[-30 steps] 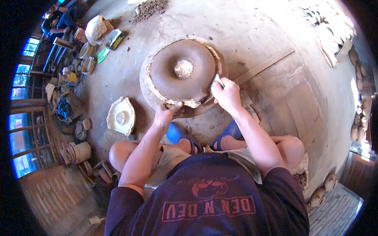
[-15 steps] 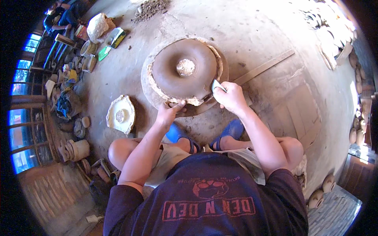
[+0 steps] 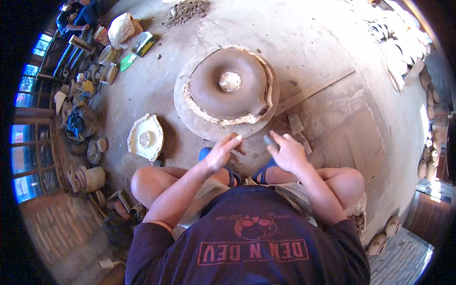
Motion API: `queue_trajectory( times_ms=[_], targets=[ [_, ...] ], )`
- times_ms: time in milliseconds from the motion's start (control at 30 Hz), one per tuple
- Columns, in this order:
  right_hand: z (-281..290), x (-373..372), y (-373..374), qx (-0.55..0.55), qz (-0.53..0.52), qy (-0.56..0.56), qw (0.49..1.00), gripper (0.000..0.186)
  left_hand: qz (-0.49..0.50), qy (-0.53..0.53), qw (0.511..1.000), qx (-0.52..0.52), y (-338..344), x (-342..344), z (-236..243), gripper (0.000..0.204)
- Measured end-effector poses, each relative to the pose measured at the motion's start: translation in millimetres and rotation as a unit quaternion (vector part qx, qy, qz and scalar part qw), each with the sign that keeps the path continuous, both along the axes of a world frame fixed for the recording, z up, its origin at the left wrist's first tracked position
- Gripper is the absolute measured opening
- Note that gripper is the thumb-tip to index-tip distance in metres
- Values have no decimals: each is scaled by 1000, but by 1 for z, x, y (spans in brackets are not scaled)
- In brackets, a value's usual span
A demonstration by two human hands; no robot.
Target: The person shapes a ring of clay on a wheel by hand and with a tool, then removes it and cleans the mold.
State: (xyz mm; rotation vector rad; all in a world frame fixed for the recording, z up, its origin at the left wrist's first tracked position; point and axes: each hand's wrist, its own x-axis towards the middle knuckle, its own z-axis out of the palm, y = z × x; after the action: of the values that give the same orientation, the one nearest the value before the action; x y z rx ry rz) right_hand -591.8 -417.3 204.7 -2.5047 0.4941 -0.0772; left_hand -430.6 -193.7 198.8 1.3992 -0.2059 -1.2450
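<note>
Hands [image 3: 225, 152] near clay ring [image 3: 228, 103], scraper [image 3: 269, 141] in right

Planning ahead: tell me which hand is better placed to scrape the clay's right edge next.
Likely the right hand: it holds the grey tool and is nearer that edge of the clay; the left hand looks empty.

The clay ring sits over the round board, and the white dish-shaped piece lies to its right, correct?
Not quite: in the head view, the white dish-shaped piece lies to the left of the clay ring, which does sit over the round board.
</note>
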Motion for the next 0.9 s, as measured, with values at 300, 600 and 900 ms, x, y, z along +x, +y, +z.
queue_trajectory(
  times_ms=[300, 600, 900],
  targets=[
    [16, 8, 43, 125, 106, -163, 973, 19, -206, -24, 978, -38, -15, -11, 15, 45],
    [13, 28, 29, 218, -129, -226, 941, 16, 281, -353, 892, 28, 2, 34, 6, 39],
    [-16, 79, -10, 411, -242, -220, 851, 16, 351, -362, 862, 43, 21, 136, -43, 42]
  ],
)
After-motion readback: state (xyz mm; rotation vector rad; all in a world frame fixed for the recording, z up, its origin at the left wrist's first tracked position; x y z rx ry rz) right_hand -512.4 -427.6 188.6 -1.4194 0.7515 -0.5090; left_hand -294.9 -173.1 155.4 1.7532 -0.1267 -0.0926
